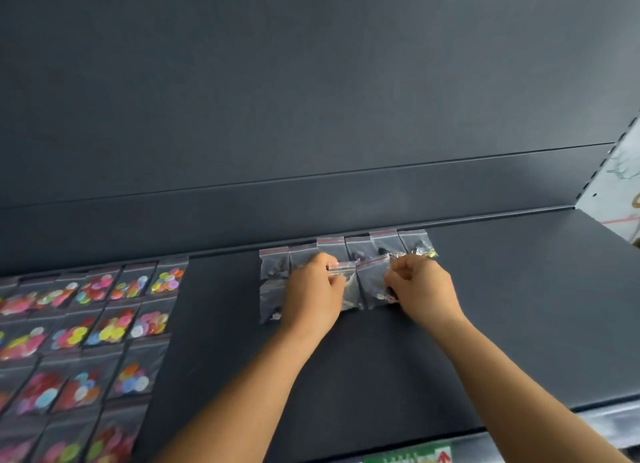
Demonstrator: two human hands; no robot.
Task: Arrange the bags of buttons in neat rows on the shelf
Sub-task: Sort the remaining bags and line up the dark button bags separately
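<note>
Dark grey metal shelf (485,324), flat, with a back panel (311,99) of the same colour rising behind it. Two bare forearms reach in from below. Left hand (313,291) has its fingers curled, pinching the red-striped top edge of a small clear bag (346,286) that lies in the second row. Right hand (424,286) is also curled into a loose fist, fingertips gripping the right edge of the neighbouring clear bag (374,282); the two bags touch side by side between the hands. Behind them, a back row of clear zip bags (384,243) runs along the foot of the panel, tops slightly uneven, contents dark and hard to make out, the far-right one showing a few pale and yellow buttons. Another bag (272,301) lies at the left end of the second row, partly under the left wrist. Well apart, at the left side of the shelf, bags of bright buttons (104,324) sit in several tidy rows: pink, yellow, red, blue, green. Green and red label (412,457) shows at the shelf's front edge, blurred.
</note>
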